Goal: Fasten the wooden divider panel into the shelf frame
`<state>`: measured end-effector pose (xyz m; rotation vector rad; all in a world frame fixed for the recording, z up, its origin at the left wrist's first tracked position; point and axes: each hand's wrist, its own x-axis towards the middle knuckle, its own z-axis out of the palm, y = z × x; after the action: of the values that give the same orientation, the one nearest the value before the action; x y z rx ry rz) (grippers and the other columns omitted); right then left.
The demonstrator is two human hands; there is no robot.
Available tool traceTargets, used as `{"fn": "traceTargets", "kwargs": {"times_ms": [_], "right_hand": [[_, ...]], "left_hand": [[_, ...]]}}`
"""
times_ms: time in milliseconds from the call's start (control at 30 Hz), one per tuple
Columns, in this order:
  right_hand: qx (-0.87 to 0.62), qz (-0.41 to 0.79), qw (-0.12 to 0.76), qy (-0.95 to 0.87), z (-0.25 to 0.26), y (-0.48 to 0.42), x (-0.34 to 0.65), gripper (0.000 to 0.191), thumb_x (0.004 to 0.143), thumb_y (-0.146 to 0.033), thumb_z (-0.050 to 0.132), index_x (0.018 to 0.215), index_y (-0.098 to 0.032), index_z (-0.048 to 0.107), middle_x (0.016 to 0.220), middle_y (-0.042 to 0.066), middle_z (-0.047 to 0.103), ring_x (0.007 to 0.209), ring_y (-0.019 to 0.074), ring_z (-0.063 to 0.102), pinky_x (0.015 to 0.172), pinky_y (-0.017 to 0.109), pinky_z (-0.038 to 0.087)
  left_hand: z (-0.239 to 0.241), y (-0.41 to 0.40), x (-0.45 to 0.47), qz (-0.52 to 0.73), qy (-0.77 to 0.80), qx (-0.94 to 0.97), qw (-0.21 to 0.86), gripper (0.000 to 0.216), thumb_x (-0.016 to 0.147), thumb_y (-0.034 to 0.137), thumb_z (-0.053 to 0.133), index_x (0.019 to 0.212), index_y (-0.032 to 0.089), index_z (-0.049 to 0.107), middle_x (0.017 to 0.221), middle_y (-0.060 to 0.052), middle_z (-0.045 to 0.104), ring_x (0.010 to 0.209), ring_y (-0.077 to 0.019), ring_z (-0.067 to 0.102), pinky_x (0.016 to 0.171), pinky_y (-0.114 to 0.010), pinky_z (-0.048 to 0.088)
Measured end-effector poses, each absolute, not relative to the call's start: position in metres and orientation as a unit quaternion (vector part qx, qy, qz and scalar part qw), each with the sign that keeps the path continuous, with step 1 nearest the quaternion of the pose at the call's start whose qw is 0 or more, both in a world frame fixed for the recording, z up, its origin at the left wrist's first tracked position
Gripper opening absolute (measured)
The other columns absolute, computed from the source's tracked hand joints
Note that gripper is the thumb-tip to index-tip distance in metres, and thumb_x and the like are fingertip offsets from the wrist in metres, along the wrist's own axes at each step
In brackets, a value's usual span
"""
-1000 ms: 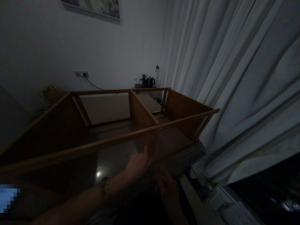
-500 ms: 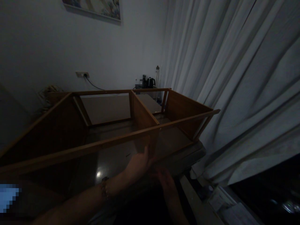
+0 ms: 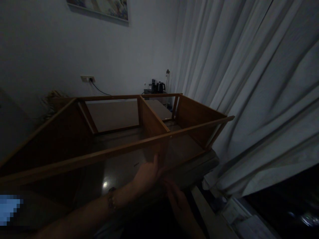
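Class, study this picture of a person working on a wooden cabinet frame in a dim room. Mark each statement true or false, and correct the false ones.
1. The left hand rests against the wooden cabinet frame near its middle divider. True.
2. The right hand holds a hammer. False: no tool can be seen in it.
3. A kettle stands on a surface by the far wall. True.
4. The curtain is drawn open, showing a window. False: it hangs closed.
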<state>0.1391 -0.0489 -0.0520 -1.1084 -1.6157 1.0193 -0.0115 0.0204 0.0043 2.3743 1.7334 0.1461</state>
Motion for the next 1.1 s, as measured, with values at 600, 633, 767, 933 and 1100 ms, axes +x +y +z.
{"fn": "traceTargets", "kwargs": {"times_ms": [600,633,767,933,1100], "right_hand": [[-0.459,0.175,0.38,-0.784,-0.067,-0.039,0.137,0.025,0.084,-0.022,0.047,0.105,-0.031,0.058,0.103,-0.001,0.065,0.087,0.0193,0.057,0.075,0.033,0.044],[-0.461,0.165,0.374,-0.788,-0.067,-0.039,0.137,0.026,0.084,-0.022,0.048,0.106,-0.031,0.057,0.104,-0.001,0.064,0.087,0.0195,0.057,0.075,0.034,0.044],[-0.457,0.128,0.373,-0.797,-0.066,-0.039,0.136,0.03,0.083,-0.022,0.048,0.109,-0.033,0.056,0.105,-0.001,0.064,0.086,0.0192,0.059,0.074,0.034,0.044],[-0.467,0.121,0.385,-0.787,-0.068,-0.04,0.135,0.027,0.083,-0.024,0.05,0.107,-0.032,0.057,0.101,-0.001,0.066,0.083,0.0192,0.059,0.07,0.033,0.045],[-0.463,0.024,0.431,-0.774,-0.078,-0.042,0.142,0.022,0.082,-0.022,0.053,0.1,-0.03,0.061,0.085,-0.001,0.069,0.075,0.0173,0.062,0.07,0.033,0.044]], "left_hand": [[0.004,0.02,-0.011,0.055,0.588,0.801,0.099,0.056,0.086,0.046,0.022,0.121,0.004,0.027,0.082,-0.014,0.065,0.073,-0.0205,0.064,0.059,-0.025,0.043],[0.002,0.02,-0.012,0.056,0.586,0.803,0.098,0.056,0.086,0.047,0.021,0.122,0.004,0.027,0.082,-0.014,0.065,0.073,-0.0205,0.064,0.059,-0.025,0.043],[0.001,0.021,-0.012,0.055,0.581,0.805,0.109,0.056,0.086,0.046,0.022,0.123,0.004,0.025,0.083,-0.014,0.065,0.073,-0.0205,0.064,0.057,-0.025,0.043],[0.003,0.021,-0.012,0.055,0.585,0.801,0.112,0.056,0.086,0.046,0.022,0.123,0.004,0.023,0.082,-0.014,0.065,0.072,-0.02,0.064,0.058,-0.025,0.043],[0.001,0.021,-0.011,0.071,0.582,0.803,0.104,0.057,0.085,0.047,0.022,0.123,0.005,0.022,0.082,-0.014,0.065,0.071,-0.0205,0.064,0.056,-0.025,0.042]]}}
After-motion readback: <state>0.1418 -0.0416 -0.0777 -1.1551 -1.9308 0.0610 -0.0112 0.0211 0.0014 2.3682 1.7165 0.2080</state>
